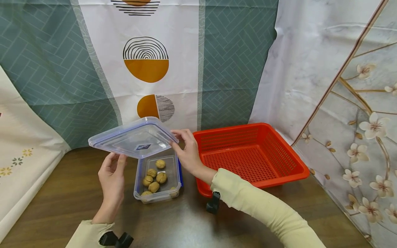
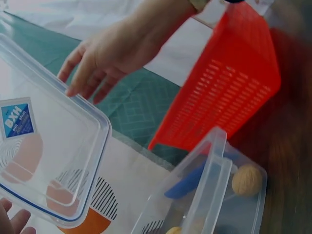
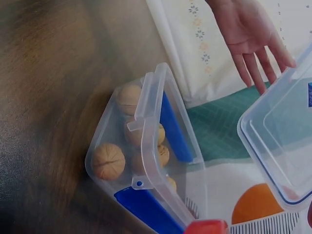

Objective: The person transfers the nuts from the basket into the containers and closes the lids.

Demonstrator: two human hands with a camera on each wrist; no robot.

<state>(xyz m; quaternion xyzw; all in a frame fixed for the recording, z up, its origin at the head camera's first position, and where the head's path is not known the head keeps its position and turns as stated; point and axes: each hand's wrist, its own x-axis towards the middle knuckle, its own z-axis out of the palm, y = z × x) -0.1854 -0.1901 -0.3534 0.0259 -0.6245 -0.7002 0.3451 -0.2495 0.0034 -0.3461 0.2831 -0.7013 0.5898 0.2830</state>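
Observation:
A clear plastic lid (image 1: pixel 139 137) with a small blue label is held tilted in the air above a clear food container (image 1: pixel 176 193). My left hand (image 1: pixel 113 177) holds the lid's near left edge, thumb and fingertips at the rim. At the lid's right corner, my right hand (image 1: pixel 187 151) pinches the edge between thumb and fingers. Several walnuts (image 1: pixel 154 187) lie inside the container, which sits uncovered on the table below. Blue clips (image 3: pixel 175 129) hang along its sides. The right wrist view shows a walnut (image 3: pixel 108 161) through the container's wall.
A red plastic basket (image 1: pixel 273 179) with slotted walls stands right of the container, beyond my right forearm. The brown wooden table (image 1: pixel 77 186) carries both. Patterned cloths (image 1: pixel 235 62) hang behind and at both sides.

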